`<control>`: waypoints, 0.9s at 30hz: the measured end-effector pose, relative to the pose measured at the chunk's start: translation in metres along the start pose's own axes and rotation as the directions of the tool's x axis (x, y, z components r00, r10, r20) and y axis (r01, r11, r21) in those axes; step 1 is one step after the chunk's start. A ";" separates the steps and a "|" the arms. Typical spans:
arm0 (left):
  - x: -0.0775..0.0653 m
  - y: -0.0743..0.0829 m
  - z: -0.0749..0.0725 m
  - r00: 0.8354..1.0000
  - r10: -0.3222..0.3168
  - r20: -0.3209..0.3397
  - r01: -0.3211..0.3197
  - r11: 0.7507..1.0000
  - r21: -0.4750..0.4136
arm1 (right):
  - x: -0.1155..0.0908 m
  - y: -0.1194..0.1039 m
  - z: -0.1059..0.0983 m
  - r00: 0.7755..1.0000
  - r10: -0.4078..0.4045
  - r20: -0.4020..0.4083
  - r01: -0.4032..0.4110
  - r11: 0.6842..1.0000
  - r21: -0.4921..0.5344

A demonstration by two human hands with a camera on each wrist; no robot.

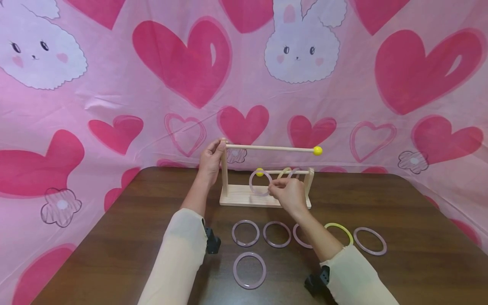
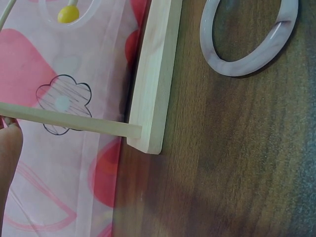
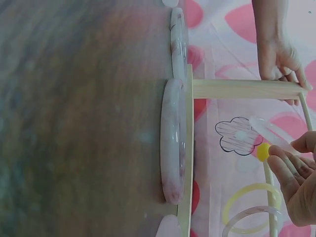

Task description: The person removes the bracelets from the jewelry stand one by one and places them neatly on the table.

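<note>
We see a big pink cloth [image 1: 248,95] with hearts and bunnies behind a brown table [image 1: 114,254]. On the table sits a wooden stand [image 1: 240,195] with a top rod [image 1: 270,148] and a low rod [image 3: 268,174]. We see the left hand [image 1: 211,162] gripping the top of the stand's left post [image 1: 225,176]. The right hand [image 1: 290,194] pinches a light purple ring [image 1: 250,182], up near the low rod's yellow ball [image 3: 263,152]; we can't tell if it goes round the ball. A yellow ring [image 3: 252,187] and another purple ring [image 3: 253,210] hang on that rod. Closer to us, five purple rings [image 1: 234,234] and one more yellow ring [image 1: 339,225] lie flat.
</note>
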State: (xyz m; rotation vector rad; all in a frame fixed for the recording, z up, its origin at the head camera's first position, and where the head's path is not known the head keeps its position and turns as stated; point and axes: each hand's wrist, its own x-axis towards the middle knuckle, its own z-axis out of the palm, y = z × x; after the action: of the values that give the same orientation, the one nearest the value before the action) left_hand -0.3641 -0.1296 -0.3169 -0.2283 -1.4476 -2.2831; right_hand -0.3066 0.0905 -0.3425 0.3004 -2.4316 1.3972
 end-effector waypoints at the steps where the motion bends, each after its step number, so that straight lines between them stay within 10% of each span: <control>1: 0.000 0.000 0.000 1.000 -0.001 -0.001 0.001 1.000 0.000 | 0.000 0.000 0.000 1.000 0.006 0.004 -0.006 1.000 0.009; 27: -0.001 0.001 0.001 1.000 -0.003 -0.006 0.002 1.000 -0.007 | -0.007 -0.007 -0.012 0.983 0.106 0.151 -0.132 0.977 0.170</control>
State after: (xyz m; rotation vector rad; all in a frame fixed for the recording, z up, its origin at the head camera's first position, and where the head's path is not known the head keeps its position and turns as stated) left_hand -0.3631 -0.1292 -0.3162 -0.2214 -1.4376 -2.2893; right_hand -0.2954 0.0975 -0.3340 0.3097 -2.4758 1.7063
